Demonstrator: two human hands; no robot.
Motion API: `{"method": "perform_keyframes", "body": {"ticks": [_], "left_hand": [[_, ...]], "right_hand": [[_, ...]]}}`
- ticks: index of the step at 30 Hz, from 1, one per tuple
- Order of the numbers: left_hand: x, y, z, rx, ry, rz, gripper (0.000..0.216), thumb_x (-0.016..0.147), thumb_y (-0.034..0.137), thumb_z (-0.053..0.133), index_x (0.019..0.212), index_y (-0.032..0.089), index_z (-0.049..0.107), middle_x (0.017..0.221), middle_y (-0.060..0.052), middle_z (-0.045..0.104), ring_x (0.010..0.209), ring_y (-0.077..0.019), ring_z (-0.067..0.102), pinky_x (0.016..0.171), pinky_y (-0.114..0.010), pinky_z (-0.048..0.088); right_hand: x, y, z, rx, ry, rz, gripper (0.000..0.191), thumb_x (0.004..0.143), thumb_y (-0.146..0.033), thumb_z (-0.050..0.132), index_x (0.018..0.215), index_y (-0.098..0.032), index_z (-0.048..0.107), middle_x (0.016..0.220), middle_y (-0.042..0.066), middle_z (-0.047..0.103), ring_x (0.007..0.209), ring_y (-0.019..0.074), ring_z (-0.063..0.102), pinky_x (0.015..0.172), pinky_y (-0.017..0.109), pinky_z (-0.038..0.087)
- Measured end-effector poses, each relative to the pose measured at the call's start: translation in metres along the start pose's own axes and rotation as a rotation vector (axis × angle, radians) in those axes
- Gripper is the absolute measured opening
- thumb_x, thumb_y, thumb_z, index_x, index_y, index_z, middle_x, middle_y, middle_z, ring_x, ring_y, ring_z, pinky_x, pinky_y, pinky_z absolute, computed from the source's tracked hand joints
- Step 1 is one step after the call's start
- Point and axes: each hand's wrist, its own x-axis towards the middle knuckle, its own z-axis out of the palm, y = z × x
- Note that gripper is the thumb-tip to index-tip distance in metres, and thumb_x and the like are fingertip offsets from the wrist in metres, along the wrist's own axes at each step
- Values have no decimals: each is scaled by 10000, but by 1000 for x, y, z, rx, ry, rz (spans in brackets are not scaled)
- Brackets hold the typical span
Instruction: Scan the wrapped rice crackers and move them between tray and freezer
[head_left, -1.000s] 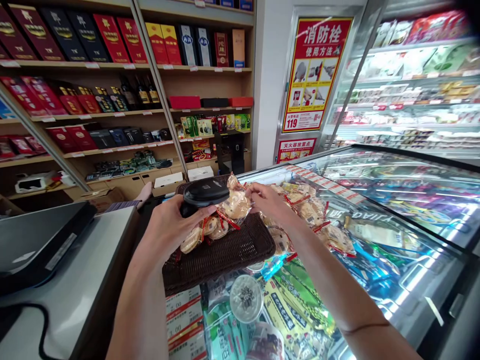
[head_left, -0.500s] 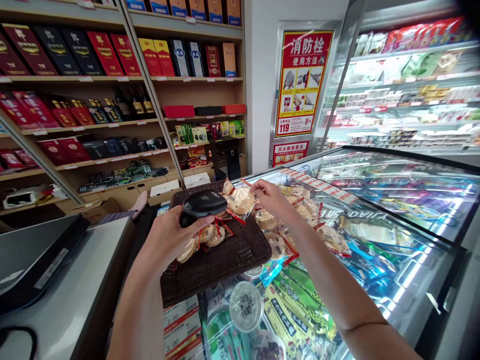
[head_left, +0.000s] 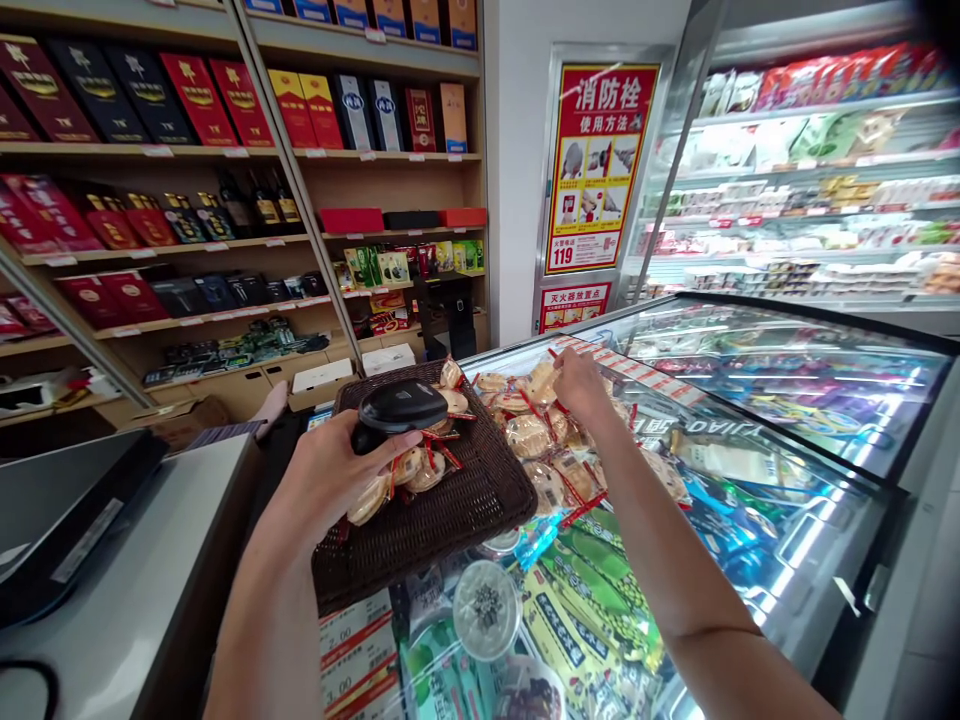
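My left hand (head_left: 330, 465) is wrapped round a black handheld barcode scanner (head_left: 403, 405), held over a dark brown woven basket (head_left: 450, 520). Several wrapped round biscuits (head_left: 426, 470) lie in the basket, partly hidden by the scanner and my fingers. To the right, on the glass top of a chest freezer, is a pile of the same biscuits (head_left: 527, 436) in clear wrappers with red edges. My right hand (head_left: 581, 390) is over the pile's far side, its fingers pinched on the edge of a wrapped biscuit (head_left: 543, 383).
The chest freezer (head_left: 750, 400) shows packaged goods under its glass. Price labels (head_left: 356, 655) are along its near left edge. On the left stands a white counter (head_left: 172, 560) with a dark device (head_left: 82, 520). Shelves of boxes (head_left: 195, 95) and a lit refrigerated display (head_left: 810, 190) are behind.
My right hand has moved right, from beside the basket's far edge to over the pile, with a wrapped biscuit at its fingers. My left hand still holds the scanner in about the same place.
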Motion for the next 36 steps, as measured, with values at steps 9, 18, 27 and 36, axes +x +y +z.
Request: {"method": "perform_keyframes", "body": {"ticks": [9, 18, 27, 36], "left_hand": [[1, -2, 0, 23, 21, -13, 590, 655, 794, 564, 705, 210, 622, 681, -59, 696, 726, -280, 659, 596, -309, 398], [2, -4, 0, 27, 35, -5, 549, 667, 749, 588, 746, 210, 653, 660, -49, 683, 727, -285, 656, 606, -316, 401], [0, -3, -1, 6, 39, 3, 550, 669, 755, 599, 740, 211, 643, 724, -52, 704, 771, -287, 660, 630, -309, 407], [0, -3, -2, 36, 22, 7, 567, 677, 751, 584, 775, 200, 668, 669, -47, 698, 717, -268, 641, 592, -299, 381]], "right_hand": [[-19, -35, 35, -50, -115, -341, 307, 941, -152, 423, 1084, -97, 689, 1268, 226, 539, 1200, 320, 504, 1034, 498, 411], [-54, -54, 99, -151, -422, -672, 359, 975, -334, 464, 1231, -175, 660, 1620, 107, 220, 1393, 413, 294, 1090, 621, 276], [-51, -65, 60, -73, -202, -608, 397, 970, -90, 299, 1191, -164, 620, 1192, 135, 644, 1075, 238, 574, 921, 346, 422], [-33, -55, 26, 170, -15, -500, 321, 861, -70, 437, 836, -212, 723, 1093, 69, 621, 913, 193, 613, 796, 293, 451]]}}
